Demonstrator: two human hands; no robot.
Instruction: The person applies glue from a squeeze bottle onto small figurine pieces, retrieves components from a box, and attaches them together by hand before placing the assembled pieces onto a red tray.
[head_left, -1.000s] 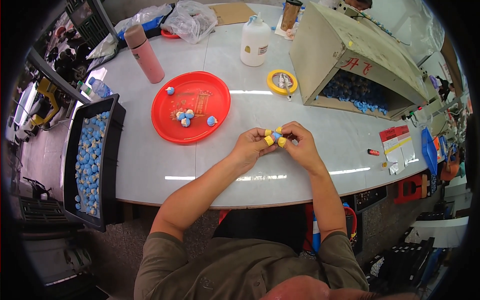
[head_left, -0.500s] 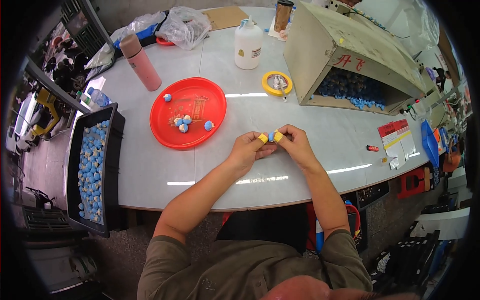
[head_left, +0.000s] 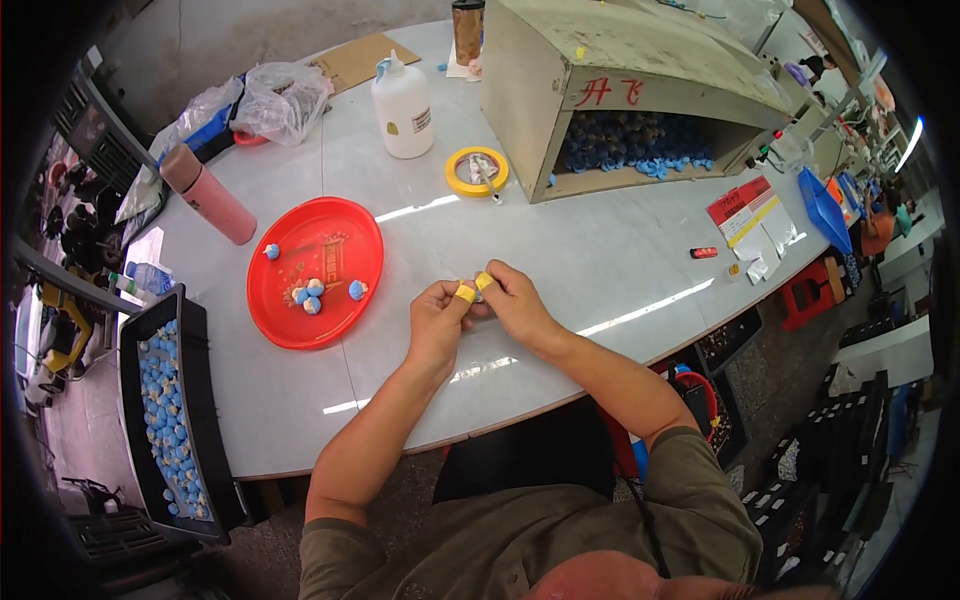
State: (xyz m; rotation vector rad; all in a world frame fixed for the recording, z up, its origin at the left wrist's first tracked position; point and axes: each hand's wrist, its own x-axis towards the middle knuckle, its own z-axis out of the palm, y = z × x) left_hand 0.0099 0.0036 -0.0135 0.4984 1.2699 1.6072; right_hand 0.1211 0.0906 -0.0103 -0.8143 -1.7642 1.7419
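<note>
Over the table's near middle, my left hand (head_left: 437, 322) and my right hand (head_left: 517, 308) meet with their fingers closed. Yellow tape wraps both thumbs. Pinched between the fingertips is a small blue and whitish ball, mostly covered by them. Left of my hands lies a red round plate (head_left: 262, 318). On it rest several similar balls, three clustered (head_left: 313, 303), one near the far left rim (head_left: 272, 251) and one by the right rim (head_left: 357, 290).
A black bin (head_left: 197, 365) of blue balls stands at the left edge. Beyond the plate are a pink flask (head_left: 215, 200), a white squeeze bottle (head_left: 404, 115) and yellow tape roll (head_left: 463, 185). A beige open-fronted box (head_left: 525, 110) holds many blue pieces. Papers (head_left: 745, 215) lie right.
The whole view has shifted and turned. My thumbs have come closer over the small ball, so less of its blue shows. Both hands still grip it.
</note>
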